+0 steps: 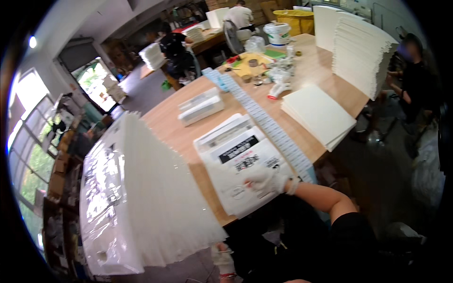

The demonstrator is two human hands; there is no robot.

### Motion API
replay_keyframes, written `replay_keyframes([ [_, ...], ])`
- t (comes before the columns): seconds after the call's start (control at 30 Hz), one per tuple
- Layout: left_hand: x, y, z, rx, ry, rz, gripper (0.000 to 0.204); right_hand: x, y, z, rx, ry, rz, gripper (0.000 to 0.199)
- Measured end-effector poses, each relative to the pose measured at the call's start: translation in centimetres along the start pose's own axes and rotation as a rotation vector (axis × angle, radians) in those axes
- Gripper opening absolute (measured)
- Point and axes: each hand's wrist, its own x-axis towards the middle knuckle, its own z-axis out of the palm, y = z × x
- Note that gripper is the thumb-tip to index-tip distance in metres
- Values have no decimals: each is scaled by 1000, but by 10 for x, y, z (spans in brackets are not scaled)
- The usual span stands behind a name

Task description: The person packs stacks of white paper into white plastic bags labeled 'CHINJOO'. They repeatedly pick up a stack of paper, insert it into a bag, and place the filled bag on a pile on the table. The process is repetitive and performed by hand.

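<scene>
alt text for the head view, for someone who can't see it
A person's gloved right hand presses on the top printed sheet of a fanned pile at the near edge of a wooden table. A tall stack of clear-wrapped white packs leans at the left; cream boards lie at the right.

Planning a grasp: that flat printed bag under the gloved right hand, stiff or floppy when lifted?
Probably floppy: the printed bag lies thin and flat on the wooden table, overhanging its edge. Likely slippery too, since the similar stack of clear bags shows a glossy sheen. Looks light; the right hand pins it with fingertips alone.
</scene>
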Motion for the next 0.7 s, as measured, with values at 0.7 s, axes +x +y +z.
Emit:
replay_keyframes([
  [0.7, 61, 142, 302, -564, -1145, -81, 43, -163, 72, -202, -1094, 210, 521, 22],
])
